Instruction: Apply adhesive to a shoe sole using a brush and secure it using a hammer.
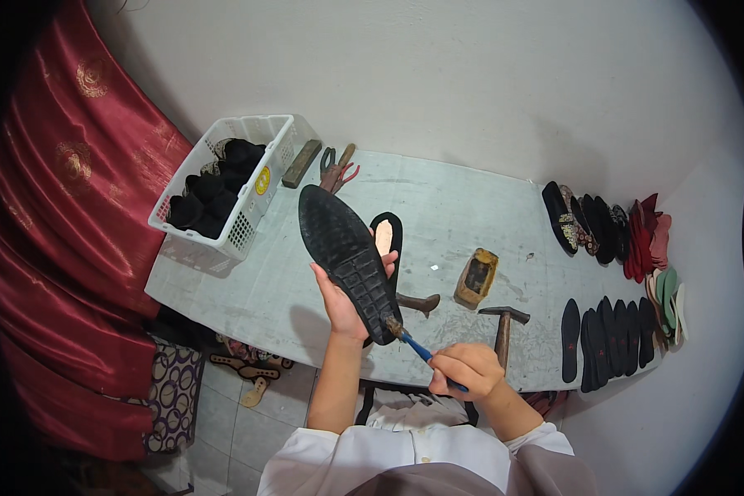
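My left hand (339, 307) is closed round a black shoe sole (339, 240), its ridged underside turned up and its toe pointing away from me. In my right hand (469, 369) is a blue-handled brush (420, 347), gripped by the handle. Its brown, clotted bristles touch the heel end of the sole. Behind the sole, partly hidden by it, lies another black shoe piece (384, 236) with a pale inside. A yellow-brown container (476, 279), dark inside, stands on the table to the right of the sole.
A hammer (504, 326) and a metal shoe last (420, 303) lie near me on the table (446, 194). At back left are a white basket (252, 215) of black shoe parts, a block (302, 164) and pliers (336, 172). Along the right edge are shoe uppers (603, 223) and black insoles (608, 339).
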`<state>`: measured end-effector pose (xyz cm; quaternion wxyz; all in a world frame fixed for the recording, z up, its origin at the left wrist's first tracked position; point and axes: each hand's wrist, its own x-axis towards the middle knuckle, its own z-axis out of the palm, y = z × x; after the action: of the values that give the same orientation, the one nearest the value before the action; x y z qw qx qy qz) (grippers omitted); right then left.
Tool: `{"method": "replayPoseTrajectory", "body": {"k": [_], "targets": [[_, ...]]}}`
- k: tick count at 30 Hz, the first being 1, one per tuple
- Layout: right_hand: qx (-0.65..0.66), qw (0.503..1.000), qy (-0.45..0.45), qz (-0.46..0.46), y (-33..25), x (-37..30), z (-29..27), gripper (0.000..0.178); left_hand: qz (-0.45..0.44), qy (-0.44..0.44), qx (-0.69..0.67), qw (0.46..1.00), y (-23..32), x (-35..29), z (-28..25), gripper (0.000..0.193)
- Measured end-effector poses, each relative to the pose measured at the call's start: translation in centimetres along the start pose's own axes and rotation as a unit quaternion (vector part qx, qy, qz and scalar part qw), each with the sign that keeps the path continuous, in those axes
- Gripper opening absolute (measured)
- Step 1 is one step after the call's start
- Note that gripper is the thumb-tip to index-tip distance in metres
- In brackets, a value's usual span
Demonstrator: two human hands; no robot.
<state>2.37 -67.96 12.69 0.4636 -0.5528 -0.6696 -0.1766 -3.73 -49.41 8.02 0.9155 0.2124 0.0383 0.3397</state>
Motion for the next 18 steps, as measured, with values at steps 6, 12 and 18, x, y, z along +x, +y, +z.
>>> {"method": "replayPoseTrajectory", "body": {"k": [6, 12, 18], "targets": [[0.035, 0.993, 0.082, 0.079, 2.9, -2.3, -1.4, 0.007, 0.038, -0.039, -0.009, 0.998, 1.7, 0.5, -0.7, 0.086], [-0.189, 0.919, 0.166, 0.305, 7.7, -4.0, -3.0, 0.003, 0.073, -0.003, -0.018, 0.997, 2.4, -0.4, -0.7, 0.079], [-0.23, 0.884, 0.097, 0.394, 12.3, -8.1, 0.1, 0.011, 0.084, 0.059, -0.035, 0.994, 2.7, -0.4, -2.1, 0.067]]}}
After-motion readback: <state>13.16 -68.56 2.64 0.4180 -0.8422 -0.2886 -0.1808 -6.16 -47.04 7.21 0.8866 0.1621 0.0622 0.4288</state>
